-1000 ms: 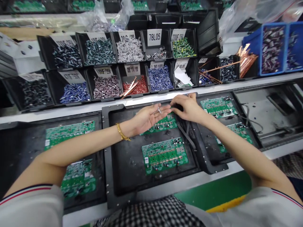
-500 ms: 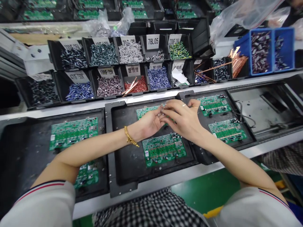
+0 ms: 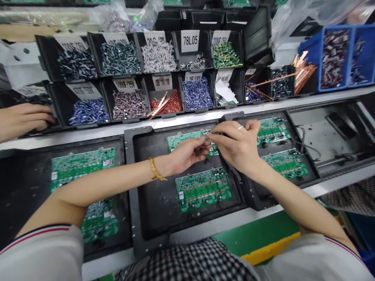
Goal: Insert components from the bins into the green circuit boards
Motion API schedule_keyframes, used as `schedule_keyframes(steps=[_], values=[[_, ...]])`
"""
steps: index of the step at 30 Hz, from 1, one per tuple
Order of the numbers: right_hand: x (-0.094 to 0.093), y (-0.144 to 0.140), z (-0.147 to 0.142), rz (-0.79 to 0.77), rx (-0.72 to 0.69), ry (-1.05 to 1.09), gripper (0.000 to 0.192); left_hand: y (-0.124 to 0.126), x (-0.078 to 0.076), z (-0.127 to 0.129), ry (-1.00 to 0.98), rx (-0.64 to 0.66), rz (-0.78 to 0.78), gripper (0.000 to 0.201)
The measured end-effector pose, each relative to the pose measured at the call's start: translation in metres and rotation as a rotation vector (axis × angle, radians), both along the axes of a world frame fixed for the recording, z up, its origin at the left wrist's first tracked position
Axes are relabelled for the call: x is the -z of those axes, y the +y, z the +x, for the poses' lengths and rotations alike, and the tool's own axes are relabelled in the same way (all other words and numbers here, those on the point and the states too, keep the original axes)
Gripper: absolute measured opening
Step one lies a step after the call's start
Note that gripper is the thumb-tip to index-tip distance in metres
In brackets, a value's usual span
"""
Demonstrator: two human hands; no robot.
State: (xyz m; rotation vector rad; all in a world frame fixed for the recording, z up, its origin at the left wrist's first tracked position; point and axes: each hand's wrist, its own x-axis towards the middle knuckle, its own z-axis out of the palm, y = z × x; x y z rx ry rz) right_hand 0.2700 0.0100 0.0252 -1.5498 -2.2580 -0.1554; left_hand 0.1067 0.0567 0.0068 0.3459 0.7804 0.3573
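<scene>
My left hand (image 3: 189,155) is half turned up with its fingers curled, over the upper green circuit board (image 3: 181,137) in the middle black tray. My right hand (image 3: 238,146) comes in from the right, thumb and fingertips pinched together. The fingertips of both hands meet above the board's right part. Whatever small piece they hold is too small to make out. Below my hands lies a second circuit board (image 3: 203,190), with thin copper-coloured strips along it and a white label at its left.
Parts bins stand behind, including one of red parts (image 3: 172,102) and one of blue parts (image 3: 197,94). Another person's hand (image 3: 27,121) reaches over the far-left bin. Neighbouring trays hold a left board (image 3: 84,158) and a right board (image 3: 285,164). Copper strips (image 3: 304,74) stick up beside blue bins (image 3: 320,58).
Both my hands have shifted slightly right, fingertips still together. Another person's hand has come into view at the left bins. The view itself has moved a little.
</scene>
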Motion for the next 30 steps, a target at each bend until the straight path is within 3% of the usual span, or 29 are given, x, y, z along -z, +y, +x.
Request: schedule_keyframes(steps=[5, 9, 12, 16, 20, 23, 26, 30], values=[[-0.005, -0.004, -0.006, -0.101, 0.113, 0.335, 0.012, -0.009, -0.004, 0.007, -0.006, -0.066, 0.071, 0.020], [-0.011, -0.007, -0.011, -0.228, 0.185, 0.617, 0.012, -0.018, -0.003, 0.008, 0.005, -0.206, 0.268, 0.021], [-0.012, -0.007, -0.018, -0.256, 0.185, 0.669, 0.011, -0.022, 0.000, 0.007, 0.064, -0.269, 0.410, 0.020], [-0.009, 0.000, -0.025, -0.211, 0.215, 0.575, 0.010, -0.019, 0.000, 0.008, 0.142, -0.309, 0.429, 0.020], [-0.005, 0.011, -0.008, -0.160, 0.203, 0.417, 0.015, -0.001, -0.005, 0.000, 0.131, -0.260, 0.074, 0.027], [0.004, 0.023, 0.017, -0.205, 0.137, 0.197, 0.018, 0.010, -0.008, -0.013, 0.149, -0.299, -0.142, 0.029], [0.020, 0.036, 0.036, -0.347, 0.011, 0.017, 0.019, 0.003, -0.008, -0.020, 0.151, -0.279, -0.134, 0.028], [0.033, 0.048, 0.041, -0.415, -0.080, -0.013, 0.021, -0.015, -0.005, -0.021, 0.083, -0.097, -0.039, 0.034]])
